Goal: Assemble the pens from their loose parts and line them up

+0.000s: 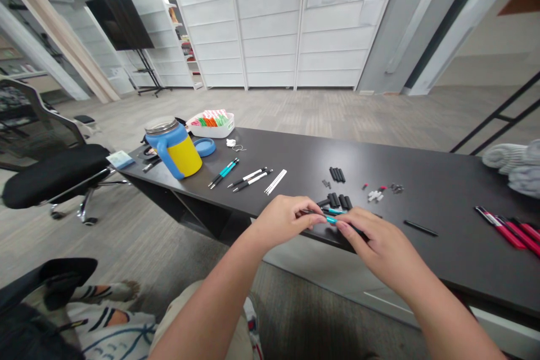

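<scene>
Near the table's front edge, both my hands meet on a slim teal-and-black pen [331, 220]. My left hand [291, 216] pinches its left end between thumb and fingers. Closed on the right part, my right hand [375, 236] hides much of it. Just behind my fingers lie another teal piece [335, 211] and several black rubber grips [340, 201]. More black grips [337, 174] sit farther back, beside small grey bits [326, 184]. Small white pieces [375, 196], red tips [382, 188] and tiny metal parts [396, 188] lie to the right. A thin black rod [421, 228] rests right of my right hand.
Left on the dark table [291, 149] are teal pens [223, 173], white-and-black pens [253, 179], white sticks [275, 181], a yellow-blue jug [181, 152], a blue lid [205, 147] and a white basket [219, 130]. Red pens [510, 230] and grey knitted gloves [521, 163] are at right. A person's legs [105, 320] show lower left.
</scene>
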`<action>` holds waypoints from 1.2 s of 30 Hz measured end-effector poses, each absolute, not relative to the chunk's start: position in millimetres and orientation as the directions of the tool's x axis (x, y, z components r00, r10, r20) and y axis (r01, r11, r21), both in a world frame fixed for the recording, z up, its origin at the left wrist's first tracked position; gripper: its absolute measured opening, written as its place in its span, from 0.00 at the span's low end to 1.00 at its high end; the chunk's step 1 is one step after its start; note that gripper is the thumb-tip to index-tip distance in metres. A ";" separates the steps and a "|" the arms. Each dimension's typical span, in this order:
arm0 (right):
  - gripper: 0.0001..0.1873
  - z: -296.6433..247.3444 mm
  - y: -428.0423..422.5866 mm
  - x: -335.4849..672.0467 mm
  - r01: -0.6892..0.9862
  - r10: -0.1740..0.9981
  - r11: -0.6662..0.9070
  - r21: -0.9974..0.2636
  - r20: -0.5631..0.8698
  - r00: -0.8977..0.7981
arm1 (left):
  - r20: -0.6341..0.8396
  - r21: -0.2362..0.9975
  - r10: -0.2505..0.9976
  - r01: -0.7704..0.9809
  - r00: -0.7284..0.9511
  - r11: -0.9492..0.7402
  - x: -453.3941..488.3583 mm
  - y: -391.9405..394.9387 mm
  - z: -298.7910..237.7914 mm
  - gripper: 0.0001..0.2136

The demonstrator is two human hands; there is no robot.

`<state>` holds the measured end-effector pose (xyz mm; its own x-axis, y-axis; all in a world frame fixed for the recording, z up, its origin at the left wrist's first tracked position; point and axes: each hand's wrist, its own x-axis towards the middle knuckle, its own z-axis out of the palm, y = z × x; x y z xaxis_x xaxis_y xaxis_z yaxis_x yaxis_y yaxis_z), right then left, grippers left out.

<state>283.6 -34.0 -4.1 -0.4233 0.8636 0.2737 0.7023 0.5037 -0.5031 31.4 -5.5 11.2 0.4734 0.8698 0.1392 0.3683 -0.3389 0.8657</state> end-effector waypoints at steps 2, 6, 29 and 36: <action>0.17 -4.3 -33.8 284.4 0.691 0.861 0.508 -0.514 0.295 -0.414 | 0.155 0.883 0.857 0.320 0.492 -0.344 29.7 -4.2 9.9 0.10; 0.13 -8.1 -35.1 286.0 0.724 0.892 0.452 -0.521 0.274 -0.359 | 0.119 0.897 0.856 0.315 0.504 -0.310 28.4 -2.4 10.3 0.10; 0.17 -0.6 -34.0 284.2 0.676 0.879 0.471 -0.567 0.239 -0.413 | 0.116 0.819 0.917 0.486 0.383 -0.306 33.5 0.6 8.5 0.19; 0.11 0.4 -35.3 285.2 0.687 0.901 0.431 -0.586 0.239 -0.362 | 0.175 0.758 0.907 0.535 0.384 -0.373 35.6 -0.2 9.3 0.19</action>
